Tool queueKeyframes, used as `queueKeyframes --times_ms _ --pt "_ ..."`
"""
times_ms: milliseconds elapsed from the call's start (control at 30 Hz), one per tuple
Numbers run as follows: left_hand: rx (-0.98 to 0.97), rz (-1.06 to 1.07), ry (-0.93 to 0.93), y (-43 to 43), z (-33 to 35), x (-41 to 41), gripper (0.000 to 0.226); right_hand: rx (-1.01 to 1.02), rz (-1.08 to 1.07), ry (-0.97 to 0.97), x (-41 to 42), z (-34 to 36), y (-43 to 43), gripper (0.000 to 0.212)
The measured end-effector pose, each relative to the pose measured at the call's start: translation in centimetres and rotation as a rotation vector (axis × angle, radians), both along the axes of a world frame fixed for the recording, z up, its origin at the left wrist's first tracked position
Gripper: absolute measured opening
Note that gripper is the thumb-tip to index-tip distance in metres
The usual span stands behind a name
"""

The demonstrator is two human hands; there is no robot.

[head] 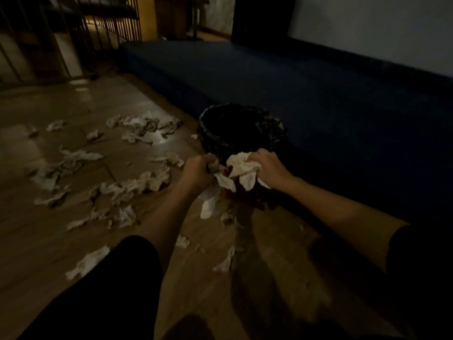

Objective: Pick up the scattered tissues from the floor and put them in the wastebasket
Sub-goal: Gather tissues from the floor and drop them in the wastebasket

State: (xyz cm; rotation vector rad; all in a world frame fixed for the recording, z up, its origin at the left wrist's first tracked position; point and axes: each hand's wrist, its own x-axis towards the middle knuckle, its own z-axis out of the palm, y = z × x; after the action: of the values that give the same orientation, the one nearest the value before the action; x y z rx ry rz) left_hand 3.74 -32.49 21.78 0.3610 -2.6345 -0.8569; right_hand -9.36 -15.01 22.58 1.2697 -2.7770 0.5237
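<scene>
A wastebasket (241,128) lined with a black bag stands on the wooden floor beside a dark blue mattress. My right hand (268,165) grips a crumpled white tissue bundle (244,169) just in front of the basket's near rim. My left hand (198,171) holds another wad of tissues (220,184), with a strip hanging down toward the floor. Both hands are close together, below the rim. Several crumpled tissues (139,184) lie scattered over the floor to the left, with a pile (147,126) farther back.
The dark blue mattress (318,99) fills the right side along a pale wall. A metal railing (49,38) runs across the back left. More tissue scraps (87,262) lie near my left sleeve and one strip (226,261) lies between my arms. The room is dim.
</scene>
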Motion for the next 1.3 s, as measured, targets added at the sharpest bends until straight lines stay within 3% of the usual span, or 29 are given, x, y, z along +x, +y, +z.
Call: queueKeyframes --times_ms 133,333,433,500,600,667,733,800,900,1033,1133,1233,1300 --pt "-0.087 0.028 0.128 0.9 5.6 -6.2 0.034 -0.101 0.0 0.068 -6.2 5.5 -1.8 0.022" --pt "-0.17 0.078 0.29 0.3 10.0 -15.6 0.037 -0.299 -0.027 0.052 -14.8 8.4 -3.0 0.009" --pt "-0.237 0.187 0.324 0.1 9.3 -19.1 0.031 -0.35 -0.033 0.011 -17.0 6.6 -3.6 0.023" --pt "-0.277 0.18 0.233 -0.2 6.7 -20.8 0.034 -0.292 -0.033 -0.031 -18.0 4.2 -4.2 0.031" --pt "-0.301 0.071 -0.202 -0.9 1.9 -21.3 0.043 -0.098 0.003 -0.127 -18.9 0.6 -5.2 0.034" --pt "-0.244 0.07 -0.322 -0.7 0.1 -20.8 0.041 0.072 0.058 -0.18 -19.2 -0.7 -5.8 0.031" --pt "-0.225 0.185 -0.179 -0.2 0.1 -20.6 0.042 0.156 0.065 -0.187 -19.2 -0.7 -6.1 0.029" --pt "-0.255 0.317 0.05 0.9 1.1 -20.0 0.038 0.05 0.042 -0.163 -18.7 0.0 -6.0 0.027" --pt "-0.266 0.379 0.336 3.6 2.0 -18.3 0.024 -0.311 0.009 -0.047 -17.5 0.7 -4.2 0.02" --pt "-0.272 0.331 0.494 9.3 -1.6 -15.1 0.012 -0.748 0.051 0.121 -14.5 -1.5 2.4 0.017" --pt "-0.281 0.173 0.268 13.2 -8.1 -13.6 0.025 -0.733 -0.013 0.068 -12.9 -7.2 7.9 0.016" --pt "-0.238 0.074 -0.208 13.6 -16.9 -12.1 0.042 -0.371 -0.009 -0.195 -11.6 -15.3 12.7 0.018" --pt "-0.26 0.104 -0.421 12.3 -21.1 -10.7 0.054 -0.117 -0.073 -0.329 -10.3 -19.9 15.8 0.023"
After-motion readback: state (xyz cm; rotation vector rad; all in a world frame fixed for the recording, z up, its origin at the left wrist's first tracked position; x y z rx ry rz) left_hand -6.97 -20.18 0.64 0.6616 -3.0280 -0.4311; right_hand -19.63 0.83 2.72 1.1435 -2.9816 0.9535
